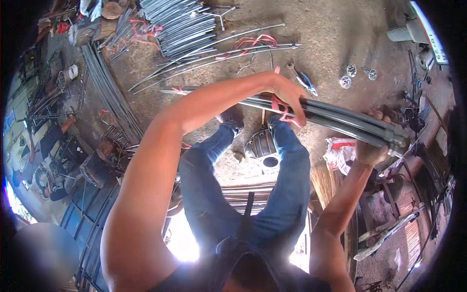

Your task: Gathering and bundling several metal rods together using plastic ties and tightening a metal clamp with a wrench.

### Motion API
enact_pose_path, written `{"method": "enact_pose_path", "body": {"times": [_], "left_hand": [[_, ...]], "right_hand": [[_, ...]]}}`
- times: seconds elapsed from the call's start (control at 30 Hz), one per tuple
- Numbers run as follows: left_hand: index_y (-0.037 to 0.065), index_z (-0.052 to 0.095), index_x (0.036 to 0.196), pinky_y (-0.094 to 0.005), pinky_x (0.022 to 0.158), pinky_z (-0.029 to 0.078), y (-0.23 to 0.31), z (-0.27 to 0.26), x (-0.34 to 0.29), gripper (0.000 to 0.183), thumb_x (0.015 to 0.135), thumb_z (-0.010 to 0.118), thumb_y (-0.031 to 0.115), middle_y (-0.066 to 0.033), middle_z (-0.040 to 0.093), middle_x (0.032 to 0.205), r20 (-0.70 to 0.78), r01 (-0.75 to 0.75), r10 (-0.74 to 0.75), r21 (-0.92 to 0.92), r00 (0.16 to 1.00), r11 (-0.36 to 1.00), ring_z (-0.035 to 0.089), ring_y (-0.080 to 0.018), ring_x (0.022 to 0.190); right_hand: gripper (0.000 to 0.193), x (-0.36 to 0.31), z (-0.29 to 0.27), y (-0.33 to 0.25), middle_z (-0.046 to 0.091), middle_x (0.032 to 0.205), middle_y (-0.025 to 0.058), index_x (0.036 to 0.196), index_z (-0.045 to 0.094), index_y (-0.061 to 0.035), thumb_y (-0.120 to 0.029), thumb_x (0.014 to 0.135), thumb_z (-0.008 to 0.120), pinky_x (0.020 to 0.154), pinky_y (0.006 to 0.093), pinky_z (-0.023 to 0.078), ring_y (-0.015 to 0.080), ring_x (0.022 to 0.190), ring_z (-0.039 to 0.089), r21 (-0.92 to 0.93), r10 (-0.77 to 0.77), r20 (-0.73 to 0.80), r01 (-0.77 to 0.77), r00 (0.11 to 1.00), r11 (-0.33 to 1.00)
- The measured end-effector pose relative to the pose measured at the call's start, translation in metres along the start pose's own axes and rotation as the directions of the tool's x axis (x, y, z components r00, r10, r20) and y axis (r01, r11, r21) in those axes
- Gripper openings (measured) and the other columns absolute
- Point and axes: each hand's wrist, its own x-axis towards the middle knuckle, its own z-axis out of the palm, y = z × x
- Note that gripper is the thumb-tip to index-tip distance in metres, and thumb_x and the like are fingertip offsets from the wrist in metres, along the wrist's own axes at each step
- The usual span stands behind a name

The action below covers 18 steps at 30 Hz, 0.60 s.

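The bundle of rods (340, 119) looks like metal, dark grey and smooth, with a glossy shine along its length. The pink ties (278, 105) around it seem to be thin, soft plastic. The floor (316, 34) is matt and rough, with a grainy surface. At the far left, the rod pile (180, 30) is also metallic, but its shine is duller. The small round pieces (345, 82) at the far right are bright, like polished metal. The trousers (293, 182) are matt denim cloth, and on the right the bag (339, 156) looks like crinkled plastic.
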Motion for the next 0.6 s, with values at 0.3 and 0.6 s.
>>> {"method": "enact_pose_path", "body": {"times": [0.3,0.6], "left_hand": [[0.003,0.068,0.107,-0.0366,0.092,0.048,-0.279,-0.132,0.018,0.043,0.096,0.057,0.043,-0.0117,0.070,0.107,-0.361,0.099,-0.051,0.116,0.931,0.988,0.064,-0.0197,0.102],[0.000,0.063,0.085,-0.0301,0.059,0.050,-0.303,-0.107,0.079,0.027,0.081,0.076,0.023,-0.0052,0.063,0.065,0.179,0.065,-0.041,-0.127,0.983,0.990,0.062,-0.0149,0.061]], "right_hand": [[0.076,0.021,-0.150,0.038,0.049,0.121,0.0111,0.127,0.046,-0.0063,-0.028,0.064,0.083,0.116,0.0534,0.021,0.0338,0.127,0.039,0.095,0.046,-0.105,-0.036,0.993,0.995],[0.054,0.033,-0.232,0.091,0.051,0.095,-0.0005,0.104,0.054,-0.0119,-0.023,0.061,0.084,0.102,0.0361,0.036,0.0178,0.097,0.049,0.357,0.010,-0.097,0.026,0.995,0.934]]}}
